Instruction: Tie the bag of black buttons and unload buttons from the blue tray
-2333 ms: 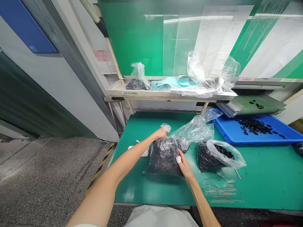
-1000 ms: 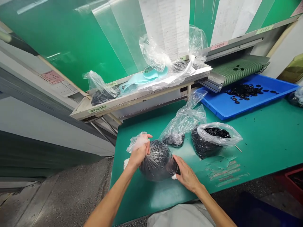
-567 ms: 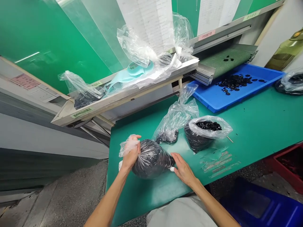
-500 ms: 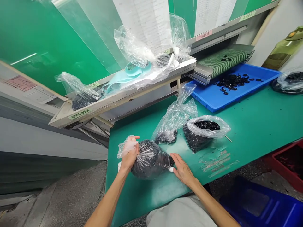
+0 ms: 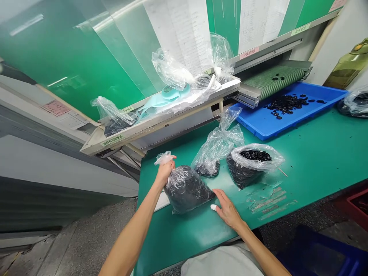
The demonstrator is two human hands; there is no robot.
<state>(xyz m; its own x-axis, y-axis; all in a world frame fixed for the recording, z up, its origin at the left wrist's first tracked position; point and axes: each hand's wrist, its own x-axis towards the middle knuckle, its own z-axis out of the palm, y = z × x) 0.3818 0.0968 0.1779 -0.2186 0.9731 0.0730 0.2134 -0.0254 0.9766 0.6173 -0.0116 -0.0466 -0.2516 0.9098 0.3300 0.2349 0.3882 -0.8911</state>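
Left hand [image 5: 165, 171]: grip closed tight round the gathered neck of a filled bag [image 5: 186, 188], with a tuft of clear plastic sticking out above the fist. The bag is clear film packed with small black parts. Its body rests on the green bench [image 5: 316, 153] near the front left corner and leans down and to the right from the fist. A white flat item [image 5: 160, 201] shows partly beneath it, beside the forearm. Right hand [image 5: 229, 209]: palm down on the bench, grip wide and holding nothing. Its fingers are spread towards the bag's lower right corner, just beside it; contact cannot be told. There is a white wrap on the thumb tip [image 5: 213, 207]. Behind the filled bag lies a slack bag [image 5: 218, 145], mostly loose film with a few black parts at its bottom. Just right of that is an open bag [image 5: 250, 168], its mouth rolled wide and black parts heaped inside. Further back and to the right, a blue tray [image 5: 258, 128] holds a scatter of the same parts, with a green ribbed ramp [image 5: 273, 80] above its far edge. A raised shelf [image 5: 149, 126] runs along the back and carries a small bag [image 5: 113, 117] at its left end, a teal item [image 5: 169, 94] and more crumpled film. Another bag [image 5: 355, 103] sits at the far right edge.
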